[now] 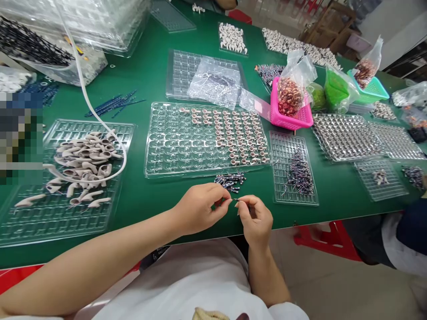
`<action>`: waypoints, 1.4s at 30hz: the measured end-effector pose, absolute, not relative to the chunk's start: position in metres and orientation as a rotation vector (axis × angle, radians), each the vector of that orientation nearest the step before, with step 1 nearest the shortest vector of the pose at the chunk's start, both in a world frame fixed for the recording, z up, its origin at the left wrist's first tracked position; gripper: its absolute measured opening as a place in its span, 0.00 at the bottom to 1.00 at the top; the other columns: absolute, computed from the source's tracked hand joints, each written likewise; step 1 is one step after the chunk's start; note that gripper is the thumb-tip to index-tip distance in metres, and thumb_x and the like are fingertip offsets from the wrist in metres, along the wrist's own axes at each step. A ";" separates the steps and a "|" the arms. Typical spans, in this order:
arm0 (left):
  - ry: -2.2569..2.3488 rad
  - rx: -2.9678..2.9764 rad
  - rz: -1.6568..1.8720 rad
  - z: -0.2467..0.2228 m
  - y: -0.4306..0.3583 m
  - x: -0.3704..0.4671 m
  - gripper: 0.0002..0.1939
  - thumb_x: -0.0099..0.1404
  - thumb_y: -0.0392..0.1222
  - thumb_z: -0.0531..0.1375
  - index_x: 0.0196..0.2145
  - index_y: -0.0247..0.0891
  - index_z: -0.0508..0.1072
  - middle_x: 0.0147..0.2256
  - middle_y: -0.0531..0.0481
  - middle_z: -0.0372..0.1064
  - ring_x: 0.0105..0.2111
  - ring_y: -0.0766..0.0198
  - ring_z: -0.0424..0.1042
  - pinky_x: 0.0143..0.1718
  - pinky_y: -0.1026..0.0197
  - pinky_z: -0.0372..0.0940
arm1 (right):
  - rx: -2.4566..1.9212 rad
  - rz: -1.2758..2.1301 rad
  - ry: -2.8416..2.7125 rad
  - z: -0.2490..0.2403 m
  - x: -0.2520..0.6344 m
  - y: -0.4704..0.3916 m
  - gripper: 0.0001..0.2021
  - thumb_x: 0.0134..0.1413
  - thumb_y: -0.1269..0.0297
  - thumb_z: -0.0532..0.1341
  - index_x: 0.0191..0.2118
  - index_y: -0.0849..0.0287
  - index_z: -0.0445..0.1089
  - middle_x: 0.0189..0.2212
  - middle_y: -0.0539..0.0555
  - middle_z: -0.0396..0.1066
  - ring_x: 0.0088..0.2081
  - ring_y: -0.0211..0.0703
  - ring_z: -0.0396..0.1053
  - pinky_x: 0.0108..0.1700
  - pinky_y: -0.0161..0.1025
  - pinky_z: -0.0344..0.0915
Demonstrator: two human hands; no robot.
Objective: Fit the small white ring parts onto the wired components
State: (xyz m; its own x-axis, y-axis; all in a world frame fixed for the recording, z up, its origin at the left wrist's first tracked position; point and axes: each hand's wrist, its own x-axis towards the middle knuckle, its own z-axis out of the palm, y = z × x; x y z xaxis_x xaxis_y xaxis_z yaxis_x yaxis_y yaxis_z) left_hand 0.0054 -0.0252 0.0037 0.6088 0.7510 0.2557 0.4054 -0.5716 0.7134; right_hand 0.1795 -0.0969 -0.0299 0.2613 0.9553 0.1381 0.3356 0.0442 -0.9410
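My left hand (203, 206) and my right hand (256, 218) meet near the table's front edge, fingertips pinched. Between them runs a small thin dark piece (235, 199), its ends hidden in the two pinches. Just behind my fingers lies a pile of short dark printed pieces (230, 180). Beyond it is a clear compartment tray (180, 171), its right part filled with rows of small pale cup-shaped parts (231, 129). To the right, another clear tray (278, 178) carries a heap of dark thin pieces (300, 173).
At left, a clear tray (116, 129) holds pale curved parts (86, 160), with a white tube (83, 84) looping over them. A pink basket (293, 119) with bagged brown parts stands back right. Behind are bags, stacked trays and white parts (231, 38). A person (396, 235) sits at right.
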 end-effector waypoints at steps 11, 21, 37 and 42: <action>0.850 2.455 0.999 0.000 -0.024 0.007 0.07 0.64 0.32 0.57 0.29 0.35 0.71 0.22 0.52 0.66 0.23 0.66 0.63 0.24 0.64 0.58 | -1.482 0.835 -1.115 -0.030 0.181 -0.098 0.04 0.59 0.63 0.61 0.35 0.56 0.73 0.27 0.48 0.72 0.26 0.34 0.66 0.28 0.32 0.64; 0.916 2.201 0.861 0.009 -0.021 0.003 0.06 0.64 0.33 0.56 0.29 0.36 0.71 0.23 0.54 0.65 0.23 0.69 0.62 0.25 0.67 0.58 | -1.409 0.847 -0.929 -0.033 0.180 -0.095 0.04 0.57 0.64 0.63 0.34 0.57 0.73 0.25 0.47 0.72 0.22 0.31 0.65 0.24 0.29 0.63; 0.972 1.595 0.456 0.012 -0.017 0.001 0.24 0.68 0.41 0.52 0.61 0.39 0.59 0.44 0.46 0.75 0.33 0.64 0.72 0.35 0.60 0.69 | -1.366 0.815 -0.805 -0.037 0.180 -0.094 0.04 0.55 0.64 0.64 0.35 0.58 0.73 0.25 0.48 0.73 0.21 0.32 0.66 0.23 0.31 0.63; 1.074 1.594 0.493 0.009 -0.017 0.004 0.10 0.63 0.45 0.61 0.40 0.39 0.72 0.37 0.50 0.77 0.33 0.62 0.73 0.36 0.61 0.68 | -1.386 0.769 -0.829 -0.038 0.179 -0.095 0.05 0.55 0.63 0.64 0.35 0.58 0.72 0.25 0.49 0.73 0.21 0.33 0.66 0.23 0.32 0.63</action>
State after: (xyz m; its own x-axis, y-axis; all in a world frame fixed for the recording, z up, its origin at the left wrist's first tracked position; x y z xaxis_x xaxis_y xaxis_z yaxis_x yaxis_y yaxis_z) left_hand 0.0045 -0.0169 0.0092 0.5030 0.8369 -0.2160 0.3818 0.0091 0.9242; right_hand 0.1794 -0.0951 -0.0380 0.5139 0.8566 0.0471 0.0172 0.0446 -0.9989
